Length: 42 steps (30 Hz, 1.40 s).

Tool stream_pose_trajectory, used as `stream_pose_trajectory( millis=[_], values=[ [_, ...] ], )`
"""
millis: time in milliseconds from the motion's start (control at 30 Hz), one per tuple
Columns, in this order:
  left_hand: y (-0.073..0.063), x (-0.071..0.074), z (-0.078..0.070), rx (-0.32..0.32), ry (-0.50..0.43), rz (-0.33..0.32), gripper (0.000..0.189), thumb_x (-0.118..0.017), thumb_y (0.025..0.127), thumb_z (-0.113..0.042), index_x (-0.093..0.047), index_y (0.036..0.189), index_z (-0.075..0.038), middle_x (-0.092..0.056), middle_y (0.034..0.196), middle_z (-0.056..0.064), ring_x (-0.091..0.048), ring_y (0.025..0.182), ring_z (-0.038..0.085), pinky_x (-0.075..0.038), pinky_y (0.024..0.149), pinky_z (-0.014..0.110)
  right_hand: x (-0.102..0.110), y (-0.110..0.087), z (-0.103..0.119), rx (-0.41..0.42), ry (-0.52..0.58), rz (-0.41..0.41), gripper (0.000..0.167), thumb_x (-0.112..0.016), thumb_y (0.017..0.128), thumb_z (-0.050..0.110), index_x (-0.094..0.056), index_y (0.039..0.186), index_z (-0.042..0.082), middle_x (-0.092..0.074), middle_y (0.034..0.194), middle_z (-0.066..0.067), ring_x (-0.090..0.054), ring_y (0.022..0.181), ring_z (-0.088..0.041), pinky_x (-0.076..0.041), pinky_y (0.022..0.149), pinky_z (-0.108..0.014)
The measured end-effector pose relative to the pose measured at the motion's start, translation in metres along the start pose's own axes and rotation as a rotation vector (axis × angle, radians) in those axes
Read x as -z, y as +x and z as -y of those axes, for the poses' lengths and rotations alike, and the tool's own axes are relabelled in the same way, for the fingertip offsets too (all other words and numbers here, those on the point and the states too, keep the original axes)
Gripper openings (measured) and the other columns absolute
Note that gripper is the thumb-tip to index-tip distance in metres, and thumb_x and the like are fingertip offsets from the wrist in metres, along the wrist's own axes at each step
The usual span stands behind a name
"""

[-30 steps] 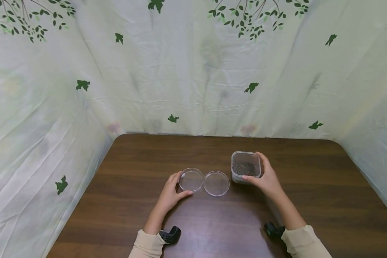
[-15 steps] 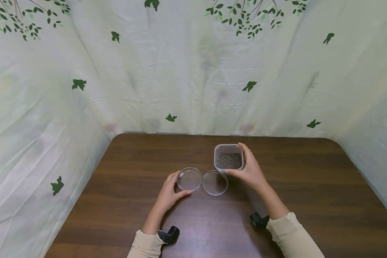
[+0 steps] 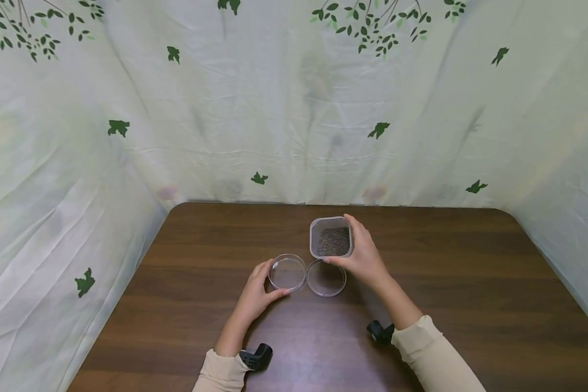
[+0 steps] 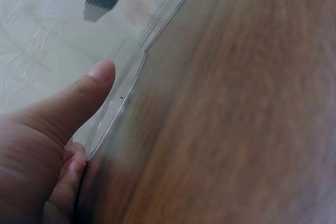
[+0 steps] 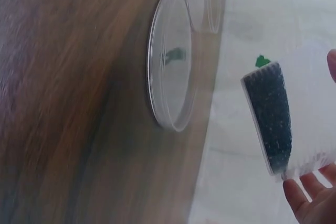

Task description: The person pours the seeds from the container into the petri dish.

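Two clear petri dish halves rest side by side on the table, touching or nearly so. My left hand (image 3: 256, 294) holds the left dish (image 3: 287, 274) by its edge, thumb in front and fingers behind. Beside it lies the right dish (image 3: 326, 279), untouched. My right hand (image 3: 364, 260) grips a clear square plastic tub (image 3: 316, 237), raised above the table just behind the right dish. Dark fine grains (image 5: 270, 119) lie in the tub, gathered on one side. In the left wrist view, my thumb (image 4: 79, 98) is at the dish wall.
The brown wooden table (image 3: 215, 234) spreads under both hands. A pale curtain (image 3: 284, 109) with green leaf and bird prints hangs along its back and sides. Black wrist devices (image 3: 257, 357) are worn at both cuffs.
My right hand has carried the tub leftward and slightly away, from right of the dishes to behind the right one. The left hand and both dishes stay put.
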State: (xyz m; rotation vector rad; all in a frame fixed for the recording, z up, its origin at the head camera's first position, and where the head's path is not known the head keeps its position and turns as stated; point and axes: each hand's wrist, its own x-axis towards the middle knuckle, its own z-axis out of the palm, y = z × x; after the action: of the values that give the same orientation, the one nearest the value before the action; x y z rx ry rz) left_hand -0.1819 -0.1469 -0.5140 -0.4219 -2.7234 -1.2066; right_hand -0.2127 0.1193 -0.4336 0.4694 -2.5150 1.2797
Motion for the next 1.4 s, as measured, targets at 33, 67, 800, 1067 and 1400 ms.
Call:
stream_pose_trajectory(
  millis=[33,67,800,1067,1400],
  values=[
    [0.0,0.0,0.0,-0.002,0.002,0.0,0.085,-0.078,0.067,-0.034,-0.038,0.132,0.005,-0.041,0.128,0.023,-0.038,0.118,0.036,-0.032,0.095,0.048,-0.002,0.001,0.001,0.005,-0.017,0.002,0.102,-0.086,0.056,0.032,-0.029,0.138,0.01,-0.038,0.133,-0.011,-0.037,0.114,-0.029,-0.036,0.088,-0.047],
    [0.0,0.0,0.0,-0.002,0.002,-0.001,0.085,-0.078,0.068,-0.033,-0.038,0.132,0.005,-0.041,0.128,0.023,-0.038,0.118,0.036,-0.032,0.095,0.048,-0.003,0.001,0.002,0.011,-0.035,0.003,0.102,-0.086,0.056,0.032,-0.029,0.138,0.01,-0.038,0.134,-0.011,-0.036,0.116,-0.029,-0.035,0.09,-0.048],
    [0.0,0.0,-0.003,0.006,-0.013,0.002,0.084,-0.078,0.068,-0.032,-0.037,0.133,0.004,-0.041,0.129,0.023,-0.037,0.119,0.036,-0.031,0.096,0.049,-0.029,0.01,0.014,0.184,-0.223,0.021,0.103,-0.087,0.054,0.027,-0.03,0.137,0.008,-0.039,0.134,-0.011,-0.033,0.122,-0.029,-0.03,0.092,-0.052],
    [0.0,0.0,-0.003,0.012,-0.013,0.002,0.085,-0.078,0.068,-0.03,-0.037,0.133,0.005,-0.04,0.129,0.023,-0.037,0.119,0.036,-0.031,0.096,0.049,-0.033,0.01,0.016,0.228,-0.276,0.037,0.101,-0.086,0.055,0.028,-0.031,0.137,0.008,-0.037,0.135,-0.01,-0.031,0.124,-0.026,-0.032,0.09,-0.05],
    [0.0,0.0,-0.002,0.006,-0.013,0.0,0.085,-0.077,0.068,-0.032,-0.037,0.133,0.005,-0.041,0.128,0.023,-0.037,0.118,0.037,-0.031,0.095,0.049,-0.037,0.007,0.016,0.297,-0.35,0.054,0.101,-0.087,0.055,0.027,-0.032,0.137,0.006,-0.036,0.135,-0.013,-0.031,0.123,-0.03,-0.032,0.09,-0.052]
  ],
)
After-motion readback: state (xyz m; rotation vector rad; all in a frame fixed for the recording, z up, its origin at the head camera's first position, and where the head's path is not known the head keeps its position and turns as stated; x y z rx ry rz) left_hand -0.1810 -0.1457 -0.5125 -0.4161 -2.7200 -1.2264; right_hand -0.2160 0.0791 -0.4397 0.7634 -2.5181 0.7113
